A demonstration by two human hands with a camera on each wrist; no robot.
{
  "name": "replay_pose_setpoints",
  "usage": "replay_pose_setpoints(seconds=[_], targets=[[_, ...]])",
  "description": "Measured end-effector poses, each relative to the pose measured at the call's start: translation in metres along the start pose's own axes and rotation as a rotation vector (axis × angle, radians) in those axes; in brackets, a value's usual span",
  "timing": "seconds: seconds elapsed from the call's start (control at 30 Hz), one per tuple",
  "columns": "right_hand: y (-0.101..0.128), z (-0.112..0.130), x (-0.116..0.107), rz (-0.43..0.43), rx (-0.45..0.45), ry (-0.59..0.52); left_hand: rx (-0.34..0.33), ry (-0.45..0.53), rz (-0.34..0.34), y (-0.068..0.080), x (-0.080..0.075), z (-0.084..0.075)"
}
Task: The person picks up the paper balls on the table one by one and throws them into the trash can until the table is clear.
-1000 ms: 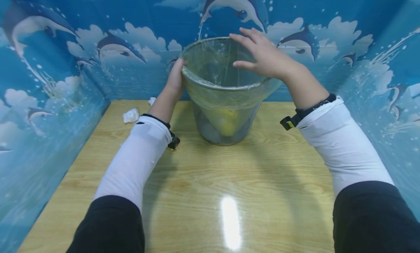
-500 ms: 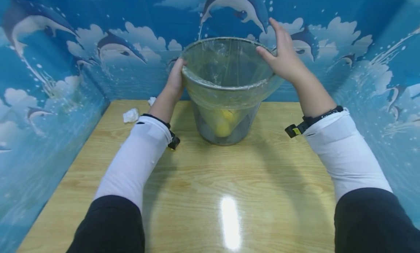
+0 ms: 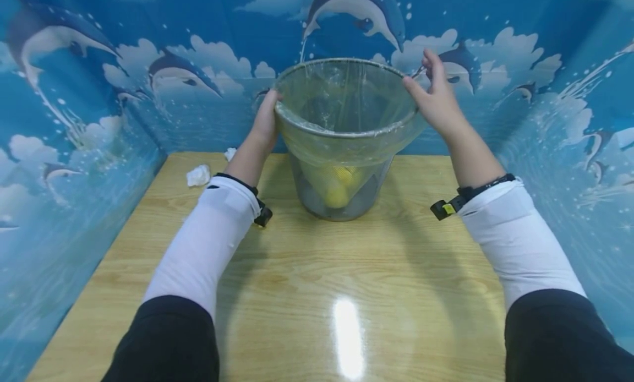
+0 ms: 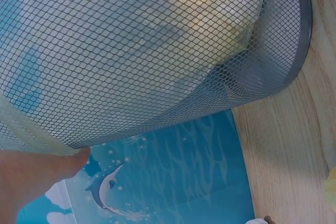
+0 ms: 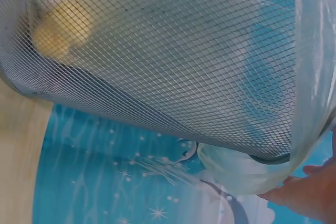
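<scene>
A grey wire-mesh wastebasket [image 3: 378, 186] stands upright near the back of the table, lined with a thin, pale green see-through bin bag [image 3: 342, 148] folded down over its rim. Yellowish things [image 3: 337, 195] show through the bag near the bottom. At the left side of the rim my left hand [image 3: 264, 118] grips the basket, thumb near the top edge and other fingers hidden outside. My right hand [image 3: 438, 101] is at the right rim and pinches the bag's edge. In the right wrist view that bag edge bulges out from the mesh beside my fingers [image 5: 299, 192].
A crumpled white paper ball [image 3: 198, 175] lies on the wooden table [image 3: 307, 288] left of the basket, with another white scrap [image 3: 230, 153] beyond my left forearm. Dolphin-printed blue sheets [image 3: 198, 118] close off the back and both sides.
My right hand has moved from over the opening to the right rim and taken the bag's edge. The yellowish contents have shifted slightly left. My left hand stays in place.
</scene>
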State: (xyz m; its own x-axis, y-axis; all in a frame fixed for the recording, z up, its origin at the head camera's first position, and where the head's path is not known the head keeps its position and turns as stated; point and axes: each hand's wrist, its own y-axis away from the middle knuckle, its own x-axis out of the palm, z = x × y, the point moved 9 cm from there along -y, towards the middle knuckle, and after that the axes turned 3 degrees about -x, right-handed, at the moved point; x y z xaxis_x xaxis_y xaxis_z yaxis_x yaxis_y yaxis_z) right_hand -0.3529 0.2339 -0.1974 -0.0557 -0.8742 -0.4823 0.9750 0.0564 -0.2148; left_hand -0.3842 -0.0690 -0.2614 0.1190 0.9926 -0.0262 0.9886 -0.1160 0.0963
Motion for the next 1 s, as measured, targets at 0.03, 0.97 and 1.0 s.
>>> replay_pose_setpoints(seconds=[0.03, 0.97, 1.0], targets=[[0.000, -0.002, 0.002, 0.005, 0.008, -0.016, -0.002, 0.000, -0.001, 0.000, 0.000, 0.000], [0.002, -0.036, 0.029, -0.091, 0.222, -0.585, 0.004, 0.011, 0.015, -0.001, 0.000, 0.001], [0.003, -0.037, 0.030, -0.089, 0.225, -0.598, 0.002, 0.008, 0.014, -0.001, 0.000, 0.001]])
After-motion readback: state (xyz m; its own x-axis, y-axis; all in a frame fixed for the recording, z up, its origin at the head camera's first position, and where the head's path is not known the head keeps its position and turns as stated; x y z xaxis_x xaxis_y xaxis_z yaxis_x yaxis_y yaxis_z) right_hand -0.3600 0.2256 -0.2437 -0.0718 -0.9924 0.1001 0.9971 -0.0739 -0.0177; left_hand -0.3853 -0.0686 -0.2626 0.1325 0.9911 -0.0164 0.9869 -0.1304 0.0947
